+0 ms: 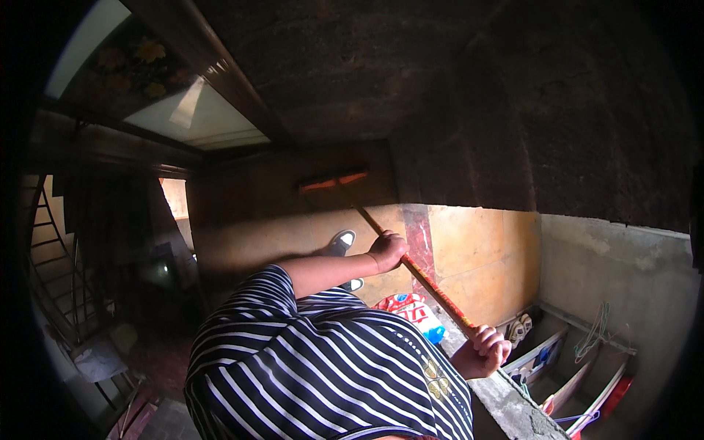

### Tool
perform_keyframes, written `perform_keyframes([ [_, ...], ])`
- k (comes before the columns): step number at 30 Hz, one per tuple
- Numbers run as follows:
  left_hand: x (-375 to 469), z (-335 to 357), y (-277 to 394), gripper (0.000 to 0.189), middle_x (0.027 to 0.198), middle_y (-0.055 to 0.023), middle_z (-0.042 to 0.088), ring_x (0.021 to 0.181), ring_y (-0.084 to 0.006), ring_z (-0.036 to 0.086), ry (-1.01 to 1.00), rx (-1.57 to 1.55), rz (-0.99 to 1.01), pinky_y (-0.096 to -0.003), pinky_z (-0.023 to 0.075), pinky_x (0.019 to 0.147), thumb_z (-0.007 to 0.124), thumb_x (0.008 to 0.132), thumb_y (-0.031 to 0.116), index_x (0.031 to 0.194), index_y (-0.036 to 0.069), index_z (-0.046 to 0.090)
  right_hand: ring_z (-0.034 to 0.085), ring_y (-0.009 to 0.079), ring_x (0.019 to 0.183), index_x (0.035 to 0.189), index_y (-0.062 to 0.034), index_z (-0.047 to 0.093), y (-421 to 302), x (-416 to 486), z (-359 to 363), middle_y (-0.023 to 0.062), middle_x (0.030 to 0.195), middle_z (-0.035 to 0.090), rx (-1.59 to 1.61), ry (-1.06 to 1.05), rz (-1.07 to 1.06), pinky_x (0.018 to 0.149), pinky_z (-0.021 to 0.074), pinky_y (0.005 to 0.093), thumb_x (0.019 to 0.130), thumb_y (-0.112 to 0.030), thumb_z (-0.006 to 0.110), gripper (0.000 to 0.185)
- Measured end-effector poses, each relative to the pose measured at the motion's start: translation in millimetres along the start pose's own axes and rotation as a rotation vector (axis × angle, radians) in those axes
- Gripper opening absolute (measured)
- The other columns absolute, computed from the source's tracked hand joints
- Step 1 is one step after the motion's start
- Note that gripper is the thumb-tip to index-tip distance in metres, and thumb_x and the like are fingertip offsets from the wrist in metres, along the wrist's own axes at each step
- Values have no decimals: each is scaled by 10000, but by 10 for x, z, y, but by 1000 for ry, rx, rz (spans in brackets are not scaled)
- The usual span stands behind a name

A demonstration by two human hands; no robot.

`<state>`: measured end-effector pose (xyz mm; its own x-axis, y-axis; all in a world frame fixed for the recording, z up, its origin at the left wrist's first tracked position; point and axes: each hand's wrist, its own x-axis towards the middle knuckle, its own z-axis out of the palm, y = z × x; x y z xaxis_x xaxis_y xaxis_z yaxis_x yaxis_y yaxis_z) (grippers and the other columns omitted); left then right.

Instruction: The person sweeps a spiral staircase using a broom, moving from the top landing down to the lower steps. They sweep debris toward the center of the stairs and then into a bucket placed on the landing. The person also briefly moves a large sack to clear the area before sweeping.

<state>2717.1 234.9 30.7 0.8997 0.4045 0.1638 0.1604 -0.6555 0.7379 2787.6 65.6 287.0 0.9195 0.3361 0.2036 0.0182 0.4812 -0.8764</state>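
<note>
My left hand (388,251) is wrapped around the middle of a red and yellow patterned pole (434,289). Closer to my body, my right hand (485,351) grips the pole's upper end. The pole slants away to a wide, flat orange head (333,181) on the shaded floor. The dimness hides whether the head is a broom or a squeegee. My dark shoes with white toes (345,239) stand on the tiles beside the pole.
Tan floor tiles (467,242) are crossed by a dark red strip (419,236). A red and white printed bag (410,313) lies near my right side. Shoes (518,329) sit by rough-edged shelving (511,401). A dark wall (467,110) rises ahead; a ladder (49,247) leans at left.
</note>
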Motion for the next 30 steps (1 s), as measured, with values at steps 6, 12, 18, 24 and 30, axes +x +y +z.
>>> perform_keyframes([
  [6, 414, 25, -575, 71, 654, -151, 541, 688, -327, 547, 35, 143, -71, -397, 442, 624, 564, 634, 115, 591, 71, 530, 374, 153, 586, 680, -64, 370, 593, -106, 213, 31, 590, 359, -106, 4, 15, 663, 397, 348, 814, -78, 447, 156],
  [12, 263, 184, -526, 61, 662, -127, 573, 696, -313, 571, -182, -74, -409, -409, 447, 630, 546, 639, 129, 595, 106, 581, 407, 175, 581, 660, -50, 376, 554, -96, 193, 50, 579, 390, -110, 34, 51, 641, 413, 346, 807, -44, 446, 163],
  [18, 124, -59, -267, 27, 644, -112, 564, 698, -300, 565, -49, 74, -143, -393, 445, 642, 578, 599, 111, 586, 96, 560, 321, 134, 508, 625, -84, 321, 244, 43, 166, 18, 528, 318, 4, 35, 15, 534, 327, 296, 812, -74, 447, 225],
  [24, 284, -137, -852, 101, 632, -163, 532, 622, -329, 542, -14, -19, -397, -417, 430, 540, 557, 646, 123, 562, 86, 514, 470, 160, 649, 706, -29, 460, 759, -204, 361, 58, 658, 487, -354, -42, 100, 665, 411, 309, 784, -18, 498, 87],
  [30, 391, 237, -1151, 185, 577, -143, 507, 527, -259, 468, 5, -68, -532, -407, 376, 507, 538, 706, 176, 550, 86, 497, 529, 215, 747, 708, 14, 489, 882, -134, 417, 117, 709, 527, -289, -115, 193, 789, 420, 367, 816, 18, 513, 110],
])
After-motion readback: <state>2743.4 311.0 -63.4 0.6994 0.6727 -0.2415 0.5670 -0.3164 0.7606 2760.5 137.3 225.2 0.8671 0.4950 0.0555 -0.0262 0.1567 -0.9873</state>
